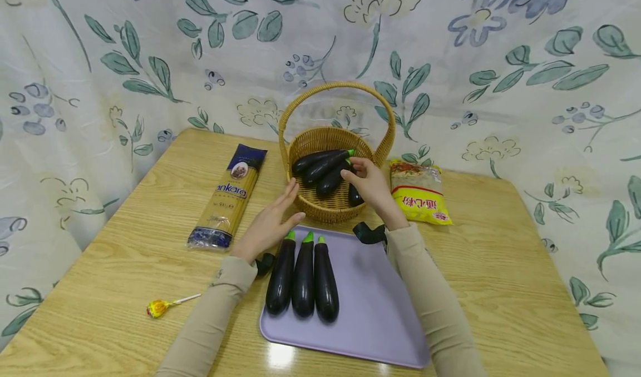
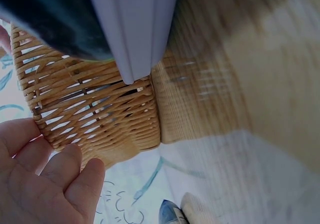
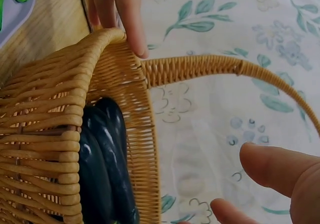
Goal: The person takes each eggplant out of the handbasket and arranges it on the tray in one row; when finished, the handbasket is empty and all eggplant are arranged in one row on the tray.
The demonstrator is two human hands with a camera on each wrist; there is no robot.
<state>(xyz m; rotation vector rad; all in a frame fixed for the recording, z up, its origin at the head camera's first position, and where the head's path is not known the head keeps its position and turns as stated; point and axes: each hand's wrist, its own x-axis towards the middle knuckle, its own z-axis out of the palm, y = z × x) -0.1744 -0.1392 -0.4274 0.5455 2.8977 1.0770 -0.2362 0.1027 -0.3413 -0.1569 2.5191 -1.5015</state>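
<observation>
A wicker basket point(image 1: 328, 210) with an arched handle holds several dark eggplants point(image 1: 325, 165) with green stem ends. My left hand point(image 1: 270, 221) rests extended fingers against the basket's left rim; the left wrist view shows those fingers point(image 2: 75, 169) on the weave. Over the basket's right side reaches my right hand point(image 1: 370, 182), thumb and fingers near a green stem end. In the right wrist view its thumb point(image 3: 275, 169) stands apart from a fingertip, and nothing shows between them. Three more eggplants point(image 1: 302, 277) lie side by side on a lilac tray point(image 1: 375, 310).
A pack of spaghetti point(image 1: 227, 199) lies left of the basket, and a yellow bag of pasta point(image 1: 418, 193) lies right of it. A lollipop point(image 1: 160, 307) is on the wooden table point(image 1: 501, 288) at front left. Floral cloth point(image 1: 320, 49) hangs behind.
</observation>
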